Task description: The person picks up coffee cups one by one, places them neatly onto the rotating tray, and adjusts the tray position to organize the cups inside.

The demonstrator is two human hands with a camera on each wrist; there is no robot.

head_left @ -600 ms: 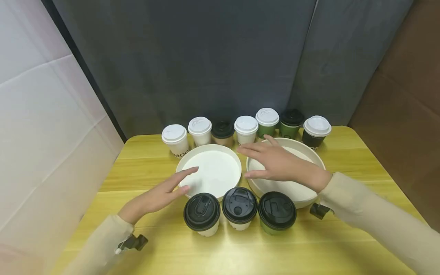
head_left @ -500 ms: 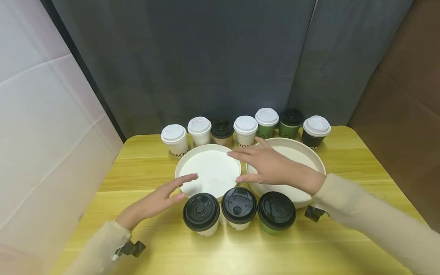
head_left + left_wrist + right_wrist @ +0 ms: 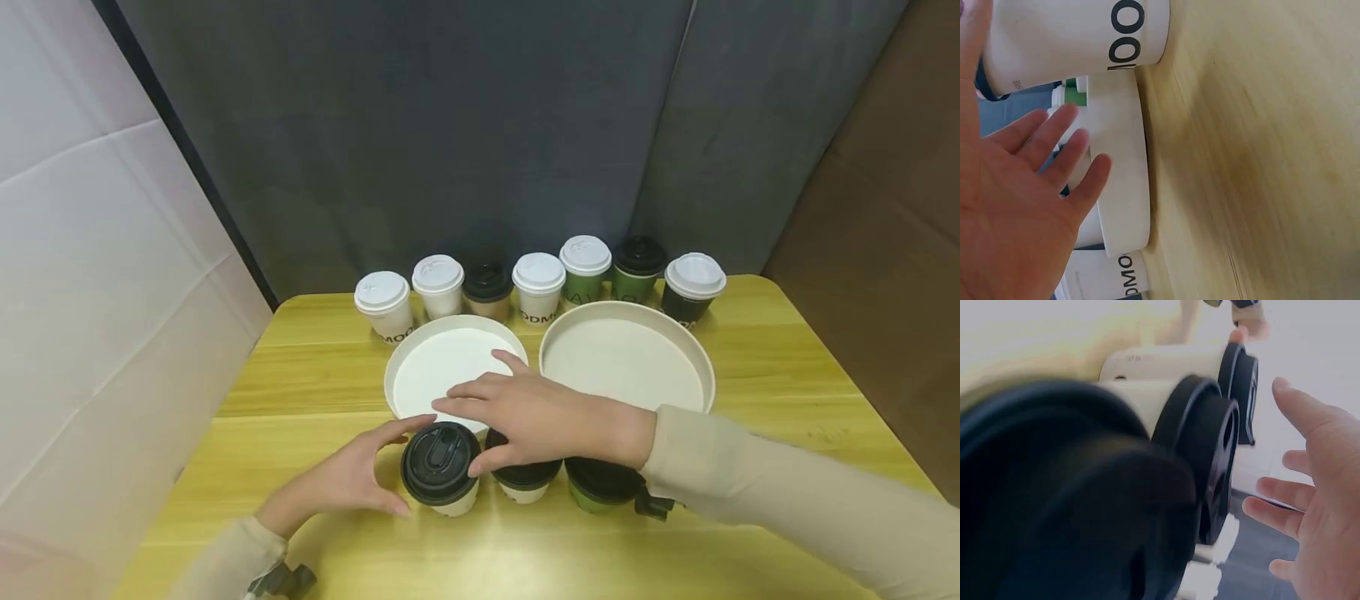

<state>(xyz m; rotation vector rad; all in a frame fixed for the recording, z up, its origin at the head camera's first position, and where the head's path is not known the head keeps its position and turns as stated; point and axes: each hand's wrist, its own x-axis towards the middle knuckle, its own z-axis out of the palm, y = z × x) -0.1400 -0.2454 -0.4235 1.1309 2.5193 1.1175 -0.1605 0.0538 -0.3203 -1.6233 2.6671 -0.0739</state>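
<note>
Three black-lidded paper cups stand in a front row: a white left cup (image 3: 441, 467), a white middle cup (image 3: 525, 479) and a green right cup (image 3: 600, 483). My left hand (image 3: 341, 483) is beside the left cup, thumb and fingers spread about its left side; the left wrist view shows the palm apart from that cup (image 3: 1079, 37). Above the middle cup hovers my right hand (image 3: 536, 417), fingers extended toward the left cup and holding nothing. It partly hides the middle and right lids. In the right wrist view its fingers (image 3: 1279, 515) are spread beside the lids.
Behind the front cups lie two round shallow trays, a left tray (image 3: 401, 375) and a right tray (image 3: 630, 354). Several lidded cups line the table's back edge, among them a white cup (image 3: 384, 308) and a black cup (image 3: 690, 292). A dark curtain (image 3: 420, 125) hangs behind.
My right hand has moved left and toward me, from over the right tray to above the middle cup. My left hand has come lower, with thumb and fingers spread beside the left cup.
</note>
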